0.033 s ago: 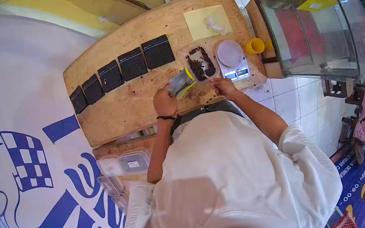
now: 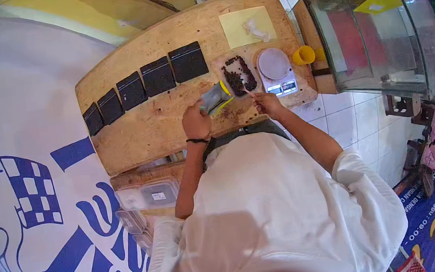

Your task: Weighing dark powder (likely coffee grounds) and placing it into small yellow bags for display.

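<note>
Two hands (image 2: 197, 122) (image 2: 268, 105), one pouch (image 2: 214, 99), one utensil (image 2: 248, 92), five black bags (image 2: 158, 77)

**Grey pouch (image 2: 215, 100) and pale utensil (image 2: 249, 93) beside a tray (image 2: 243, 76) of dark bits (image 2: 236, 84)**

The pouch is grey and silvery with bright yellow edging; it lies slantwise in the left hand (image 2: 197, 122), its yellow-edged end turned toward the tray and just beside its near left corner. The utensil is slim and light, held in the fingers of the right hand (image 2: 267, 104), its far end reaching the bits at the tray's near side; the shape of its tip is too small to tell. The shallow tray is pale and sits flat, slightly turned. Small dark bits line its sides in a rough ring, thickest at the left and near edges, around a bare pale middle.
</note>
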Available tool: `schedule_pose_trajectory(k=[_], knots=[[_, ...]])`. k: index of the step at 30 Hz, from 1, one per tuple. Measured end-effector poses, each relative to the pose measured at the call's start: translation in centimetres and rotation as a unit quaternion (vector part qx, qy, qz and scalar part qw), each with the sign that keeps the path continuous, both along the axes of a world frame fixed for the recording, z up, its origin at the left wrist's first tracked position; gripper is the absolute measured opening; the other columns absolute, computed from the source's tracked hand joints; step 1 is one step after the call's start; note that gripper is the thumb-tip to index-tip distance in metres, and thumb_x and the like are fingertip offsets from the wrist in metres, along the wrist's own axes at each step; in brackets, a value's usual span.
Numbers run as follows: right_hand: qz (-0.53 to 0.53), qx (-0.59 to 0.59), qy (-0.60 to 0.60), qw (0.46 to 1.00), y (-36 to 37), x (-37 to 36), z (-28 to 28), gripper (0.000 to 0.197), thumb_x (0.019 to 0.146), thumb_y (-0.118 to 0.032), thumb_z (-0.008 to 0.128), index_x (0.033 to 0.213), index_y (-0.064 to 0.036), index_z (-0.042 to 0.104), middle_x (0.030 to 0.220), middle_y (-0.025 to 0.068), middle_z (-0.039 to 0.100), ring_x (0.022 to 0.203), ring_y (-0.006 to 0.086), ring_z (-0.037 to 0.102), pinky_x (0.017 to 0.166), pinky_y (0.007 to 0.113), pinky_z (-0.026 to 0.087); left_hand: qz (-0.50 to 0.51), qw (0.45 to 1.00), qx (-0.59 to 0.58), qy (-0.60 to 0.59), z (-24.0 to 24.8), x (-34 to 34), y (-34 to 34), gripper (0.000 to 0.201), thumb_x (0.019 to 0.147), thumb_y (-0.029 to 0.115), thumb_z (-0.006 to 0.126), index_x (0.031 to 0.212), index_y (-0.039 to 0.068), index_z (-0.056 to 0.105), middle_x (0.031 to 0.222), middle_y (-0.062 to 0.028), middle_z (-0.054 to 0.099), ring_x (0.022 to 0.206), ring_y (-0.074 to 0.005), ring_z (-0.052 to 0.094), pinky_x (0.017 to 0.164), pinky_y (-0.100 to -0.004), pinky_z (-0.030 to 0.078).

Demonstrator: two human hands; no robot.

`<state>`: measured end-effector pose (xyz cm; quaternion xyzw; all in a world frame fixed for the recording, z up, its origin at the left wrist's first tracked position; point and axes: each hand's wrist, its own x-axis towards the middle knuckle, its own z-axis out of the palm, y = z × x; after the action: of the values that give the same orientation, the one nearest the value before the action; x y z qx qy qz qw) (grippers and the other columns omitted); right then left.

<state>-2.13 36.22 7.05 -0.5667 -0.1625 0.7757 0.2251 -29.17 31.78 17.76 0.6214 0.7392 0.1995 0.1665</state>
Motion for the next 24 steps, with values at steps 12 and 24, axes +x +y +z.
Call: schedule_pose_trajectory(k=[12,24], knots=[[0.0,0.06,-0.014,0.998,1.6,2.5,5.0,0.022,0.091,-0.019,0.057,0.104,-0.0033,0.064,0.071,0.0039,0.057,0.041,0.0117,0.045,0.04,0.026,0.037,0.011,0.999,-0.008,0.044,1.7,1.0,1.4,0.031,0.073,0.005,0.062,0.104,0.006,0.065,0.084,-0.0177,0.06,0.079,-0.0351,0.061,0.068,-0.0447,0.049],[0.006,0.145,-0.029,0.989,1.5,0.8,14.8,0.019,0.088,-0.013,0.059,0.099,0.0024,0.064,0.063,0.006,0.059,0.04,0.0108,0.047,0.036,0.024,0.034,-0.004,0.996,-0.06,0.073,1.8,1.9,2.9,0.039,0.071,0.007,0.063,0.11,0.005,0.061,0.086,-0.018,0.06,0.08,-0.035,0.061,0.069,-0.046,0.049]])
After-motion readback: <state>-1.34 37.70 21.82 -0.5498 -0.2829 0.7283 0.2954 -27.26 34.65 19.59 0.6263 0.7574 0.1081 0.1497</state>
